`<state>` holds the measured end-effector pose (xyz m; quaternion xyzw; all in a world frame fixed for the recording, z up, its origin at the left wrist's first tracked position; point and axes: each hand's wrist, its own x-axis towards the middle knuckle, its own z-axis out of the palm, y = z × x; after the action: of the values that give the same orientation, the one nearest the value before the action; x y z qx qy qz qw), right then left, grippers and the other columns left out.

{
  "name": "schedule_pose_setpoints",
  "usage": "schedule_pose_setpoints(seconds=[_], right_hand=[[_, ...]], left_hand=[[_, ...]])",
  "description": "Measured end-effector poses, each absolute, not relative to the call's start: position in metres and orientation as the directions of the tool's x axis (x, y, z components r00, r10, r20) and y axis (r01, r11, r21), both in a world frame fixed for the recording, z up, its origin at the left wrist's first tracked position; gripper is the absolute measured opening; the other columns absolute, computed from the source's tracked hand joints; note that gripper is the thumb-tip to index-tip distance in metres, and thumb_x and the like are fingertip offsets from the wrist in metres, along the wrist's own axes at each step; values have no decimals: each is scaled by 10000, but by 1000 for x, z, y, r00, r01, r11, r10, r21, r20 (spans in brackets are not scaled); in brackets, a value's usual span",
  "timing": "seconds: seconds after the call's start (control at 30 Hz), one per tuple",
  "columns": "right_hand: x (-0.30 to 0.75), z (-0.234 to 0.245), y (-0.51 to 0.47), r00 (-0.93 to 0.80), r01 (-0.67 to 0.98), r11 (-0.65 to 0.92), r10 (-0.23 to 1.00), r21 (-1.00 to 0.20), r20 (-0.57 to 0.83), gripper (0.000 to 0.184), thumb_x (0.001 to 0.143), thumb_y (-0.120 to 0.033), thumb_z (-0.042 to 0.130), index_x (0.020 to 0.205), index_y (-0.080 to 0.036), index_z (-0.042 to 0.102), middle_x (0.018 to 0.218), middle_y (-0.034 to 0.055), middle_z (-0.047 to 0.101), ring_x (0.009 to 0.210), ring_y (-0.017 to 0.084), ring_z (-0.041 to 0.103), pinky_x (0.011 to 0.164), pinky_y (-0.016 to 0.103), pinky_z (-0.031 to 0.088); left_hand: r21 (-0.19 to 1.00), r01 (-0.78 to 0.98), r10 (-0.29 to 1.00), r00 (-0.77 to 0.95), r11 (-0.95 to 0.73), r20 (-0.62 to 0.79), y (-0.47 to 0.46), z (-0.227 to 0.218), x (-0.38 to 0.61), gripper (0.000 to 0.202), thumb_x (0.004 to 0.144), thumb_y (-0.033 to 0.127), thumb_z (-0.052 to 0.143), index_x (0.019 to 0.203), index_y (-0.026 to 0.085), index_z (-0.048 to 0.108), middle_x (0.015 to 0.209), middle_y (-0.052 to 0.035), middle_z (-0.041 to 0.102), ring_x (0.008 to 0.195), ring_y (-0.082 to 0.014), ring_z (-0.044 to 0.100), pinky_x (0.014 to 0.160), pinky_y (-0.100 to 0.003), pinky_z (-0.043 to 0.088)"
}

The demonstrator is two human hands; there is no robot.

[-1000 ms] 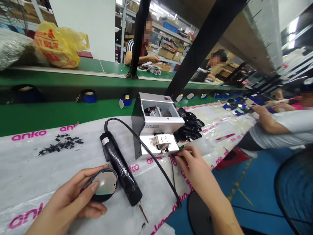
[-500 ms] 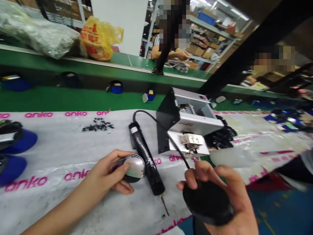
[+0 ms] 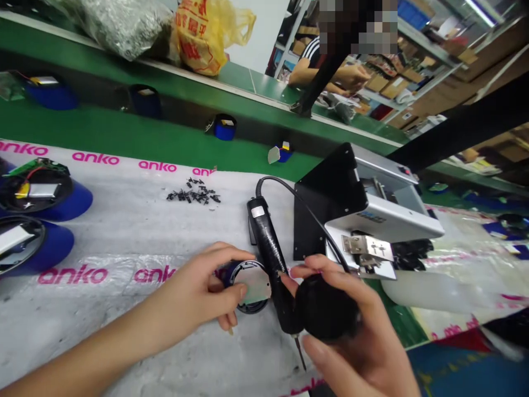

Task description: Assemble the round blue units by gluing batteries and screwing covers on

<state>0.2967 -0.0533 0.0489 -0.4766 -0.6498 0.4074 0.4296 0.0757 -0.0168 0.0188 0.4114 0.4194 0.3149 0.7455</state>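
My left hand (image 3: 219, 292) is closed around a small round housing (image 3: 253, 289) with a pale flat plate inside its dark ring; the thumb presses on the plate. In my right hand (image 3: 363, 331) is a round black cap (image 3: 326, 306), gripped by its rim between fingers and thumb. A black electric screwdriver (image 3: 268, 253) lies on the covered table between the two hands, its bit toward me. The black cap hangs over its lower end. Whether the cap touches the screwdriver, I cannot tell.
A metal-fronted machine (image 3: 367, 204) stands behind my right hand. Small black parts (image 3: 194, 193) lie in a pile beyond my left hand. Blue housings with wiring (image 3: 45, 187) sit at the left. A yellow bag (image 3: 206, 38) rests on the ledge; another person's hands (image 3: 351, 77) work beyond it.
My right hand has brought the black cap leftward and closer to the round housing. The housing is turned a little in my left hand. The whole view has shifted and tilted.
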Motion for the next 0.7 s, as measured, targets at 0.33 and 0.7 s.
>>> schedule_pose_setpoints(seconds=[0.33, 0.7], right_hand=[[298, 22, -50, -397, 434, 512, 847, -741, 352, 639, 832, 5, 616, 1403, -240, 468, 1490, 120, 420, 1347, 268, 494, 1091, 401, 476], [302, 27, -46, -503, 480, 559, 807, -677, 309, 682, 869, -18, 608, 1474, -280, 431, 1501, 66, 463, 1368, 226, 496, 1119, 346, 478]], left_hand=[[881, -115, 817, 445, 459, -367, -17, 19, 75, 265, 881, 244, 664, 1143, 279, 654, 1201, 14, 533, 563, -54, 677, 521, -190, 573], [882, -127, 816, 457, 453, -354, -17, 18, 75, 290, 876, 231, 665, 1165, 258, 664, 1218, -11, 553, 577, -70, 689, 553, -206, 593]])
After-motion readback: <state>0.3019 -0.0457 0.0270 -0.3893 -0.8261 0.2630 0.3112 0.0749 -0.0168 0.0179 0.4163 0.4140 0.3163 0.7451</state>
